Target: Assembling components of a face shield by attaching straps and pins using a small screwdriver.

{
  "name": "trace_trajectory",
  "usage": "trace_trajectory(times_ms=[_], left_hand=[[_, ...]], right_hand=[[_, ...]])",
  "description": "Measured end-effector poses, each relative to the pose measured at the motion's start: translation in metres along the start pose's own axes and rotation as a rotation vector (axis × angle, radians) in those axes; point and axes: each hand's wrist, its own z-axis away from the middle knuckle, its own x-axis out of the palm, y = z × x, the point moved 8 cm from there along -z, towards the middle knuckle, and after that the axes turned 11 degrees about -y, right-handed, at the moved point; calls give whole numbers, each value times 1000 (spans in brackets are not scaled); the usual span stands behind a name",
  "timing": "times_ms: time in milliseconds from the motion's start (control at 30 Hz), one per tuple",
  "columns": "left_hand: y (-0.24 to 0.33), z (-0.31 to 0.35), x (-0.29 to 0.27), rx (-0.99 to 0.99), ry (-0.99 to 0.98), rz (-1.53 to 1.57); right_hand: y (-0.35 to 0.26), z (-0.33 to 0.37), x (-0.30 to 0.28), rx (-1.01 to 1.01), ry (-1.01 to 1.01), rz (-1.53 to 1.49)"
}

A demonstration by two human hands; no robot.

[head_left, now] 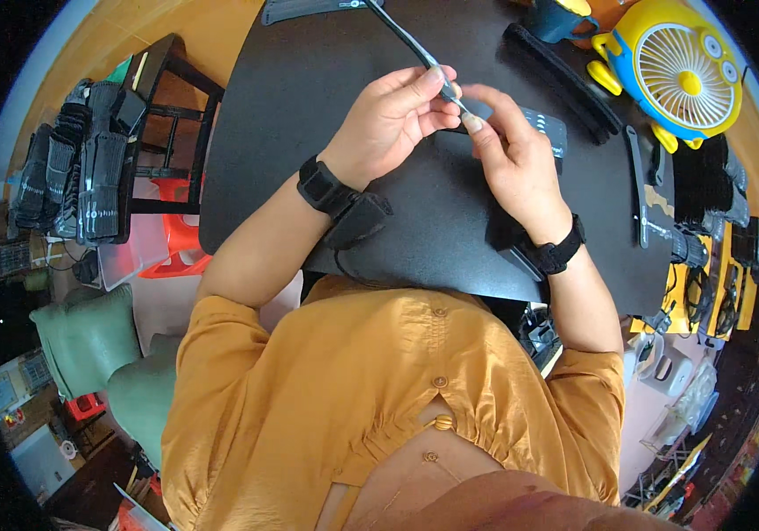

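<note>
A long, narrow dark strip (406,37) with a pale shiny edge slants down from the far edge of the black table. My left hand (397,119) is closed on it near its lower end, with the thumb on top. At its pale near tip, the thumb and forefinger of my right hand (517,150) pinch together. The strip is held above the tabletop; what kind of thing it is, I cannot make out. Partly behind my right hand lies a grey, dotted flat pack (546,131). Both wrists wear black bands.
On the black table (273,133) lie a grey folded strap (313,9), a long black fuzzy strip (565,84) and a dark flat strap (636,186). A yellow-and-blue fan (680,75) stands far right beside a dark mug (561,18). Bundled dark straps (101,177) rest on a stool at left.
</note>
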Motion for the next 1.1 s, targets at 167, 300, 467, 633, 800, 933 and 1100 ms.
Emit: trace_trajectory(times_ms=[167, 300, 467, 633, 800, 933, 1100], left_hand=[[-5, -2, -3, -6, 11, 72], [-7, -1, -3, -22, 29, 79], [-11, -1, -10, -54, 94, 42], [-3, -3, -4, -68, 120, -49], [16, 4, -4, -187, 253, -671], [34, 8, 16, -100, 298, -1201], [34, 5, 27, 30, 185, -1294]], right_hand=[[-6, -1, 6, -95, 1, -137], [0, -4, 9, -87, -14, -171], [11, -7, 13, 42, -99, -331], [12, -6, 14, 12, -105, -432], [10, -5, 7, 18, -49, -376], [4, -5, 4, -103, -17, -274], [-1, -3, 3, -189, -11, -255]])
